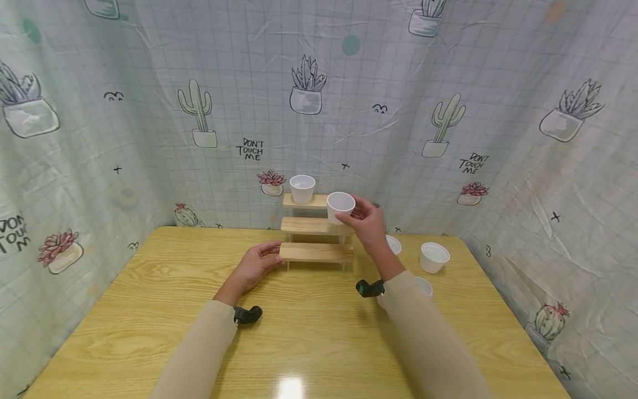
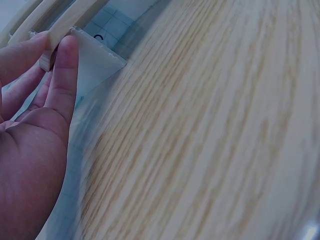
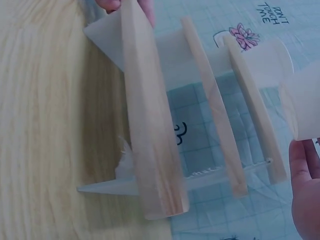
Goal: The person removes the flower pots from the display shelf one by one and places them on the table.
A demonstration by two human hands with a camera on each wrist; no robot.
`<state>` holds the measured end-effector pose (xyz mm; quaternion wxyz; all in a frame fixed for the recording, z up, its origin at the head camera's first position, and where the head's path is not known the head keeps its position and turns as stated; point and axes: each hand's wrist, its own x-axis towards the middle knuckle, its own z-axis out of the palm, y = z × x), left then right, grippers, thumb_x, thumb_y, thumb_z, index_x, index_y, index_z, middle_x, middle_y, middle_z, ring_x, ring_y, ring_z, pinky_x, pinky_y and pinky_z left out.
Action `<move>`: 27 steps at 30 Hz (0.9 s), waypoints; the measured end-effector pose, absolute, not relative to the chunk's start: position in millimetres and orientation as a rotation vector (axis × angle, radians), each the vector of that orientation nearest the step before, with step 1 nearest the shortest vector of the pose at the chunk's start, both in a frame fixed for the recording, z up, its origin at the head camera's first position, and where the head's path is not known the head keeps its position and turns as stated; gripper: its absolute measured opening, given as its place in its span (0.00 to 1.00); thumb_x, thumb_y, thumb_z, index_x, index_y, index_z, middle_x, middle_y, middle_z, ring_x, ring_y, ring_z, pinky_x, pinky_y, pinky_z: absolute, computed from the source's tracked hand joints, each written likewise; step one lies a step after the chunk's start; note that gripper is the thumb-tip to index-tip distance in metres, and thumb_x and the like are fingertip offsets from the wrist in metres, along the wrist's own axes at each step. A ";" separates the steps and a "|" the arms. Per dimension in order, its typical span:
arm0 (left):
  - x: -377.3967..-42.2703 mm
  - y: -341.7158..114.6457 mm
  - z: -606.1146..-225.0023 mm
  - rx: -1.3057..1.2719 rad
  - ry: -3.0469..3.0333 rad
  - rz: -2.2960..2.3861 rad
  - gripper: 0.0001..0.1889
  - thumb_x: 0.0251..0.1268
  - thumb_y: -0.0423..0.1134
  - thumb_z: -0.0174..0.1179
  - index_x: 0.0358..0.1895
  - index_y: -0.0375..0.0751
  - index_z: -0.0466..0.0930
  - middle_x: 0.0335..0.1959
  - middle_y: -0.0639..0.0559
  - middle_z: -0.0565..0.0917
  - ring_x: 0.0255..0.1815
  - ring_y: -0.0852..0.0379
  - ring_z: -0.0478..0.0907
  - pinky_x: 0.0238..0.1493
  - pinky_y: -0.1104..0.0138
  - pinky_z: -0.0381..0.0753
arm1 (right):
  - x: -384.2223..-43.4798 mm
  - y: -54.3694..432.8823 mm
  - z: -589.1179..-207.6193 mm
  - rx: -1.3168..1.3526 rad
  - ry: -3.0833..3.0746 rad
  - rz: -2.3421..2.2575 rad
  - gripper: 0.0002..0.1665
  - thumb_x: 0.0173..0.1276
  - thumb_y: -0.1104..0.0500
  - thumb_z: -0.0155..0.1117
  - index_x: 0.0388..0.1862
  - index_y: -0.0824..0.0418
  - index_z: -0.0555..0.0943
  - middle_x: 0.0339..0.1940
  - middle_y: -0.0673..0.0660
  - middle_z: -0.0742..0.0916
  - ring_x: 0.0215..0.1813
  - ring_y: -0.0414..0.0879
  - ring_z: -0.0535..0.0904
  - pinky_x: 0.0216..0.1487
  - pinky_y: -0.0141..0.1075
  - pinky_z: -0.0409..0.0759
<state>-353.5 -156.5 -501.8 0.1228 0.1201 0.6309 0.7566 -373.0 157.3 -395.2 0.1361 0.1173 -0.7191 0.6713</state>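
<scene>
A three-tier wooden step stand (image 1: 316, 252) with pale side supports stands at the back of the table. My left hand (image 1: 254, 266) pinches the left end of its lowest board (image 2: 75, 20) between thumb and fingers. One white cup (image 1: 302, 189) sits upright on the left part of the top board. In my right hand (image 1: 370, 224) is another white cup (image 1: 341, 208), gripped by its side with the opening up. It overlaps the right ends of the top and middle boards in the head view. The right wrist view shows this held cup (image 3: 304, 102) at the right edge, beside the top board.
Right of the stand, a white cup (image 1: 435, 257) stands on the wooden table (image 1: 149, 310). Two more cups, one behind my right wrist (image 1: 394, 245) and one behind the sleeve (image 1: 424, 286), are partly hidden. A patterned curtain (image 1: 239, 83) hangs behind and along both sides.
</scene>
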 end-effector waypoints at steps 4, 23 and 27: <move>-353.0 -156.6 -501.9 0.348 1.842 2.203 0.32 0.75 0.24 0.55 0.78 0.24 0.55 0.66 0.32 0.69 0.52 0.61 0.81 0.63 0.63 0.86 | -377.4 157.7 -392.1 0.329 -2.100 1.934 0.36 0.60 0.59 0.80 0.67 0.58 0.79 0.62 0.61 0.85 0.62 0.52 0.83 0.57 0.29 0.87; -352.7 -157.5 -501.5 0.341 1.835 2.197 0.32 0.75 0.24 0.55 0.78 0.25 0.55 0.65 0.35 0.69 0.52 0.61 0.81 0.66 0.61 0.84 | -399.2 153.9 -385.2 0.304 -2.095 1.902 0.38 0.57 0.54 0.83 0.66 0.57 0.81 0.61 0.59 0.86 0.61 0.51 0.83 0.63 0.40 0.87; -353.6 -157.4 -502.5 0.337 1.834 2.203 0.33 0.75 0.24 0.55 0.78 0.25 0.54 0.64 0.37 0.70 0.53 0.61 0.81 0.65 0.62 0.85 | -404.3 153.9 -384.9 0.295 -2.075 1.911 0.37 0.57 0.56 0.83 0.66 0.59 0.80 0.61 0.62 0.86 0.61 0.52 0.84 0.59 0.35 0.88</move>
